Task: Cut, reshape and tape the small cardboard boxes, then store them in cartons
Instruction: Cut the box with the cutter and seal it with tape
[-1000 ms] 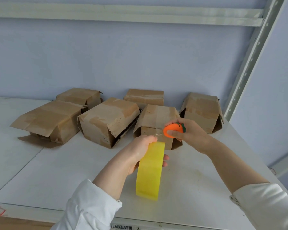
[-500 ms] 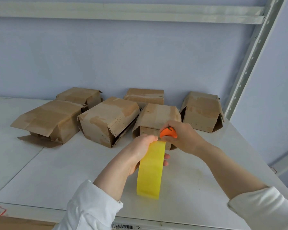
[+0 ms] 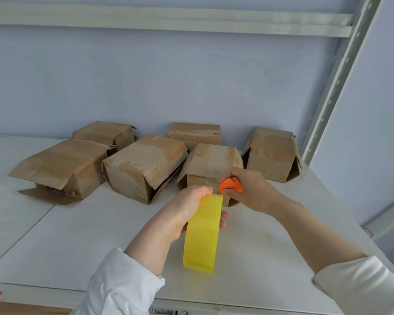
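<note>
My left hand [image 3: 182, 212] grips a yellow roll of tape [image 3: 203, 233], held upright above the white shelf [image 3: 77, 235]. My right hand [image 3: 253, 189] holds a small orange cutter [image 3: 231, 186] pressed against the top edge of the roll. Just behind both hands sits a small brown cardboard box [image 3: 214, 164] with worn tape marks. Several more small cardboard boxes stand along the back: one in the middle [image 3: 143, 167], a large one with open flaps at the left [image 3: 64, 167], and one at the right [image 3: 271, 153].
Two more boxes [image 3: 105, 133] [image 3: 193, 133] rest against the pale blue wall. A metal shelf upright [image 3: 334, 80] rises at the right, and a shelf beam [image 3: 168, 19] runs overhead. The shelf's front edge carries a barcode label [image 3: 166, 312].
My right hand has brought the orange cutter left and down onto the top of the tape roll. My left hand and the roll have stayed almost still.
</note>
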A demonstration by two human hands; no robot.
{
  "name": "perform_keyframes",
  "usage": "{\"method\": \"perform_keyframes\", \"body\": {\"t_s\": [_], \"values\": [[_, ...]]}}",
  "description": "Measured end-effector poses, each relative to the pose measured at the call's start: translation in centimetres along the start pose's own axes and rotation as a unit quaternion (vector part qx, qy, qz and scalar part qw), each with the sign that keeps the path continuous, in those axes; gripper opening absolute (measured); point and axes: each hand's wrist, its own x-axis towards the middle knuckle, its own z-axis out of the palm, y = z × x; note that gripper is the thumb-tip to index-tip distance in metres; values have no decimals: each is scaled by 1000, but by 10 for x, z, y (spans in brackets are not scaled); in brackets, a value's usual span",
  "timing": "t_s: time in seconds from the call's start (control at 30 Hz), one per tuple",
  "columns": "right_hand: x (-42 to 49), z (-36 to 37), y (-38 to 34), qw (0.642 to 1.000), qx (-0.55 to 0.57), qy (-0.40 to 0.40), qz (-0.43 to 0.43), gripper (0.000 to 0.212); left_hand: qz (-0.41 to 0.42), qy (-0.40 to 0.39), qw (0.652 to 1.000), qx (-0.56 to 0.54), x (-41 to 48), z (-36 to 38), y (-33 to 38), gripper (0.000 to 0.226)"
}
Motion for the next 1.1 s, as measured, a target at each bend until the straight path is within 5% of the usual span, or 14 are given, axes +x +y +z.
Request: {"method": "perform_keyframes", "body": {"t_s": [0.17,0.33,0.57,0.83,1.0,1.1], "values": [[-1,3,-5,999,-37,-3,-24,21,-4,2,1000,0,1,0,1,37],[-3,-14,5,982,177,10,59,16,6,5,1000,2,-2,-1,0,38],[-10,12,16,1000,13,-6,9,17,6,-1,1000,2,-3,-2,0,38],[-7,-35,5,944,312,111,-4,30,12,-4,1000,6,-2,-1,-1,39],[20,-11,1,984,31,162,-72,23,14,-4,1000,1,-4,-1,-1,39],[29,-6,8,978,-116,102,-142,17,17,-8,1000,-1,-5,-1,-1,38]]}}
